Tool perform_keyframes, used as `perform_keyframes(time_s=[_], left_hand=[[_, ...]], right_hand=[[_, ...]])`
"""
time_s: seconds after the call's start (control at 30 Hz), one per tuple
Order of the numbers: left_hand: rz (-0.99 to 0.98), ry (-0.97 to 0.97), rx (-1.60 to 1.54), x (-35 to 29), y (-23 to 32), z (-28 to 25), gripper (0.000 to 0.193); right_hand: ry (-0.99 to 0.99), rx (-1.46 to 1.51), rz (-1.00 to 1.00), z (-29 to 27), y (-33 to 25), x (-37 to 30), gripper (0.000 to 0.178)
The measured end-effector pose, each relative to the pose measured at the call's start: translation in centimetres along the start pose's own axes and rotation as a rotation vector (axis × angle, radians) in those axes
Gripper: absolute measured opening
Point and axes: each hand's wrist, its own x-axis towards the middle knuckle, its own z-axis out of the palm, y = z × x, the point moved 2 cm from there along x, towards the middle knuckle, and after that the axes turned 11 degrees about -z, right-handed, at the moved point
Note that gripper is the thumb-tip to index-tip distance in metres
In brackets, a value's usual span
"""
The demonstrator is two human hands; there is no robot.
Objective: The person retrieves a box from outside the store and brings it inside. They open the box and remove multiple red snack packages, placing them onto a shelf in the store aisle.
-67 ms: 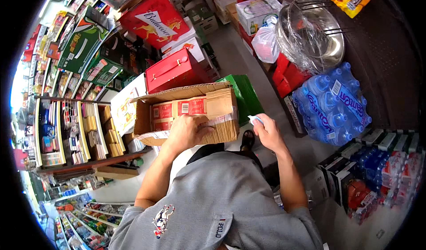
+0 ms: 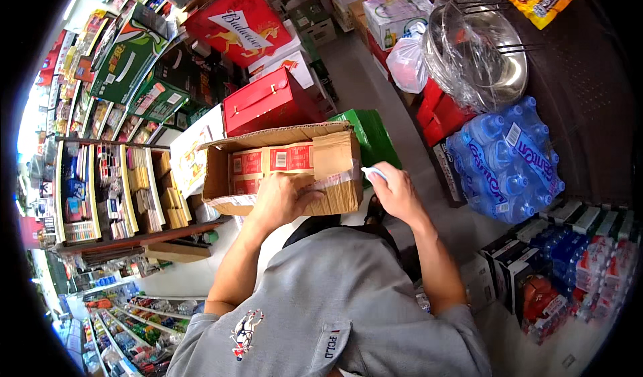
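An open cardboard box (image 2: 335, 199) is in front of me, its long near wall toward my body. Inside lie red-and-white packs (image 2: 289, 157), side by side, and one raised flap covers the right end. My left hand (image 2: 284, 199) is closed over the near wall, fingers reaching inside the rim. In my right hand (image 2: 396, 193), just off the box's right end, a small white and pale blue tool (image 2: 372, 172) is pinched, its tip pointing at the box; its exact kind is too small to make out. Clear tape (image 2: 341, 178) runs along the box's right corner.
A red gift case (image 2: 268, 102) and a green carton (image 2: 368, 136) stand beyond the box. Wrapped water bottles (image 2: 506, 163) and a metal basin (image 2: 512, 76) are at my right. Stocked shelves (image 2: 114, 193) line the left. Grey floor (image 2: 358, 55) runs ahead between stacked cartons.
My right hand has moved left, bringing the small tool from beside the box up to its right end. My left hand stays on the near wall.
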Motion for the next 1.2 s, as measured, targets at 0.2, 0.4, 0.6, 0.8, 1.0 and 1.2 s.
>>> perform_keyframes(time_s=[0.2, 0.4, 0.6, 0.8, 1.0, 1.2], left_hand=[[0.025, 0.093, -0.056, -0.8, 0.6, -0.4, 0.021], [0.256, 0.269, 0.021, -2.9, 0.7, -1.5, 0.014], [0.487, 0.636, 0.171, -9.1, 0.0, 2.3, 0.036], [0.31, 0.731, -0.119, -10.7, -0.6, 6.6, 0.033], [0.151, 0.489, -0.599, -10.5, -2.3, 6.3, 0.044], [-0.219, 0.748, -0.174, -9.3, -7.5, 1.4, 0.036]], right_hand=[[-0.183, -0.14, 0.001, 1.0, -1.3, 1.3, 0.026], [-0.038, 0.005, 0.166, -1.1, -1.5, 1.4, 0.023], [-0.232, 0.004, -0.147, 0.5, -6.2, 5.7, 0.02], [-0.704, -0.413, -0.548, 6.8, -8.6, 9.2, 0.016], [-0.668, -0.497, -0.644, 6.8, -10.5, 9.8, 0.014], [-0.401, -0.488, -0.32, -0.4, -12.1, 7.6, 0.018]])
